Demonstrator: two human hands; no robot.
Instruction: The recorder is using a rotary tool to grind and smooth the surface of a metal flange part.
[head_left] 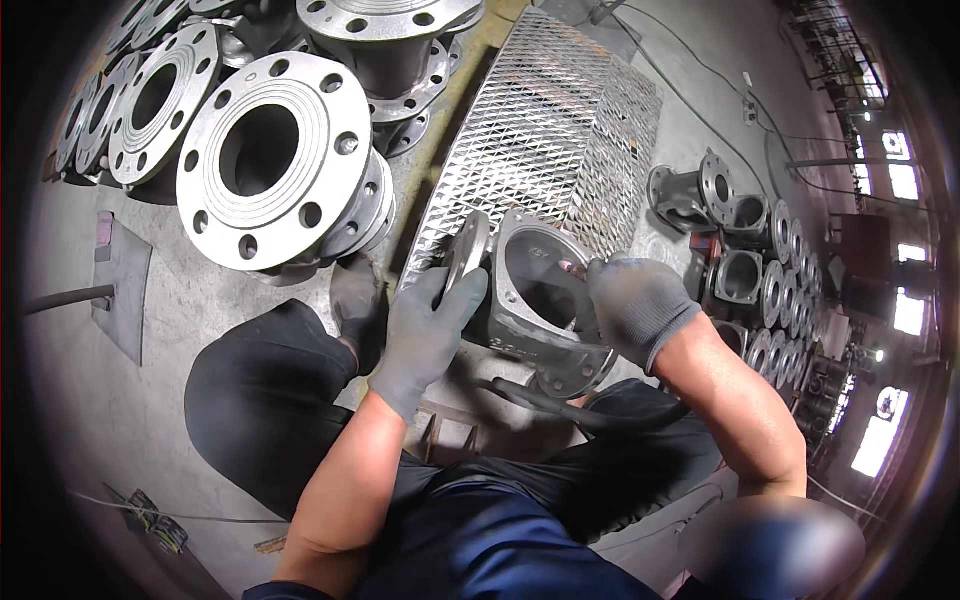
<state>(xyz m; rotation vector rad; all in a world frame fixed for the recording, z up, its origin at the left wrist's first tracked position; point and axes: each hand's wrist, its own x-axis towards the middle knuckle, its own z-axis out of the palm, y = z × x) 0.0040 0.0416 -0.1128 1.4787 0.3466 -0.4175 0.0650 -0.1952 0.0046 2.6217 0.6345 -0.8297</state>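
A grey cast-metal valve body (520,345) with a wide square-flanged opening sits between my knees, at the near end of a metal grating. My left hand (425,325), in a grey glove, is closed on the rim of its round left flange (469,255), thumb on the near side. At the opening's right edge, my gloved right hand (640,305) is closed around a slim tool with a pink tip (572,268). The tip points into the opening; the glove hides most of the tool. A black hose (560,405) runs below the valve body.
Large flanged castings (270,165) stand at the left and far left. More valve bodies (740,275) are lined up at the right. The textured metal grating (530,120) extends away from me. Cables (690,95) lie on the floor, and a flat metal plate (122,290) is at the left.
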